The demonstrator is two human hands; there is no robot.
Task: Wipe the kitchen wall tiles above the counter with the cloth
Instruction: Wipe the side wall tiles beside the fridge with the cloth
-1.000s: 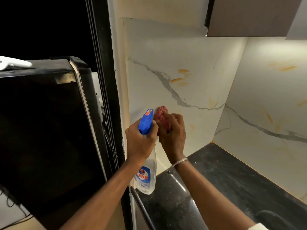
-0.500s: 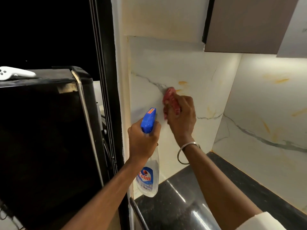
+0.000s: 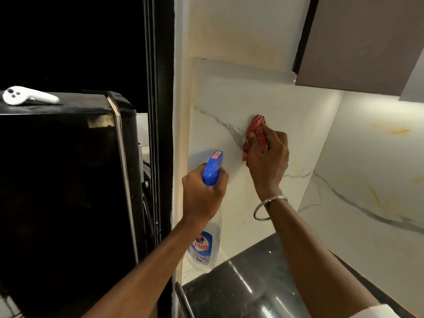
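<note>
The right hand (image 3: 267,154) squeezes the red cloth (image 3: 255,131), half hidden, on the wall tiles (image 3: 229,92); left hand (image 3: 203,193) grips the spray bottle (image 3: 205,244) below.

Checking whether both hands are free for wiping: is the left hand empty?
No, the left hand grips a spray bottle by its blue head, while the right hand presses the red cloth against the tile.

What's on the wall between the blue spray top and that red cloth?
Nothing but bare white tile, crossed by a grey vein, in the head view. The spray bottle in the left hand and the cloth under the right hand stay apart.
</note>
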